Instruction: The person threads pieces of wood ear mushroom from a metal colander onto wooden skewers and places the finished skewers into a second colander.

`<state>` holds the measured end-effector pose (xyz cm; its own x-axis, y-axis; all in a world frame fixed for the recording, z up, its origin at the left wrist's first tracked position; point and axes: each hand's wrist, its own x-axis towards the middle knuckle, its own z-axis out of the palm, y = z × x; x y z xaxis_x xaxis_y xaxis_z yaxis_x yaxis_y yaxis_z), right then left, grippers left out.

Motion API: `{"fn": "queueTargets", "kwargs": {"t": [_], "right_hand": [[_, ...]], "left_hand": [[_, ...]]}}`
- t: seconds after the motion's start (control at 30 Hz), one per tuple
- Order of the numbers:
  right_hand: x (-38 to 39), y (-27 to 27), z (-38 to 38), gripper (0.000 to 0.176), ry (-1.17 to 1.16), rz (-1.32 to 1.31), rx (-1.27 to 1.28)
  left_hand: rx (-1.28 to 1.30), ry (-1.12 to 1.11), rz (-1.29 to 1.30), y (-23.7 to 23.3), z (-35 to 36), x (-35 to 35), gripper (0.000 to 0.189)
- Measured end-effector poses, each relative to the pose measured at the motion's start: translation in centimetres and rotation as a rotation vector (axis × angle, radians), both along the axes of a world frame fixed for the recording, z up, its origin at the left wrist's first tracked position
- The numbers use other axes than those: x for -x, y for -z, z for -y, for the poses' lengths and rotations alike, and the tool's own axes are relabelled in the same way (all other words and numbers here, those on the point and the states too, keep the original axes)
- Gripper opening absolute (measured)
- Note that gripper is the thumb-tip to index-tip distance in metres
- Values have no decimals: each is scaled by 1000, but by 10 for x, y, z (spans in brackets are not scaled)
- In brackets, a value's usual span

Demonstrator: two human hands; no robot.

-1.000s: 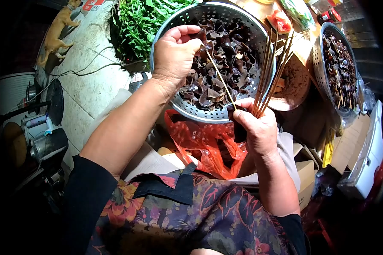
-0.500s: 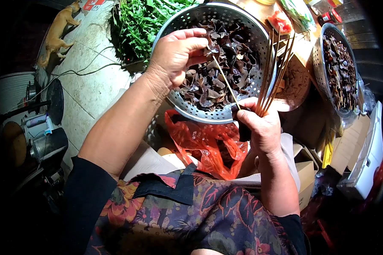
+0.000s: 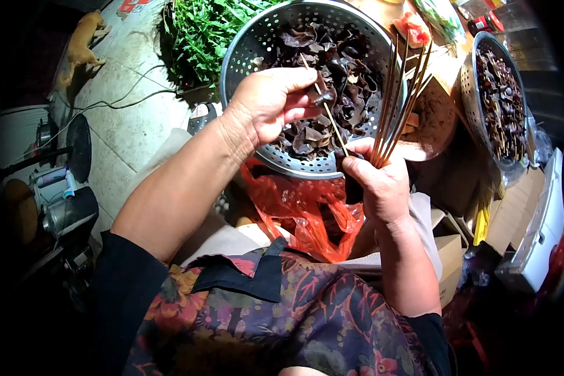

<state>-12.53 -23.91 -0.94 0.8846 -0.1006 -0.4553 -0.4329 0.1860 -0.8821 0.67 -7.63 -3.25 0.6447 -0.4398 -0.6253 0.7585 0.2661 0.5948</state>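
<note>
A large perforated metal colander (image 3: 232, 69) holds a heap of dark, wavy wood-ear-like pieces (image 3: 354, 81). My left hand (image 3: 272, 100) is over its left part, its fingers closed on a dark piece (image 3: 323, 97) that a thin skewer (image 3: 333, 122) passes through. The skewer's tip shows above that piece. At the colander's lower right rim, my right hand (image 3: 379, 178) grips the lower end of this skewer, where more dark pieces (image 3: 353, 188) sit. The same hand holds a bundle of several brown skewers (image 3: 391, 113) pointing up.
Leafy greens (image 3: 200, 41) lie left of the colander. A second colander (image 3: 473, 88) with loaded skewers stands at right. Below are a red plastic bag (image 3: 294, 210) and cardboard (image 3: 514, 207). A dog (image 3: 81, 44) lies on the floor at upper left, near a cable (image 3: 119, 106).
My left hand has moved down and right, bringing the dark piece onto the skewer, whose tip now sticks out above it. My right hand has shifted slightly up and left.
</note>
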Motion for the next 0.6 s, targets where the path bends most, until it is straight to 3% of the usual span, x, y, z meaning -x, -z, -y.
{"fn": "queueTargets", "kwargs": {"t": [0.33, 0.5, 0.6], "right_hand": [[-2, 1, -2, 12, 100, 28, -83], [-1, -1, 5, 44, 102, -13, -230], [-3, 3, 0, 45, 140, 57, -205]], "left_hand": [[2, 47, -18, -10, 17, 32, 10], [16, 116, -30, -16, 17, 35, 12], [33, 174, -45, -13, 19, 45, 14]]}}
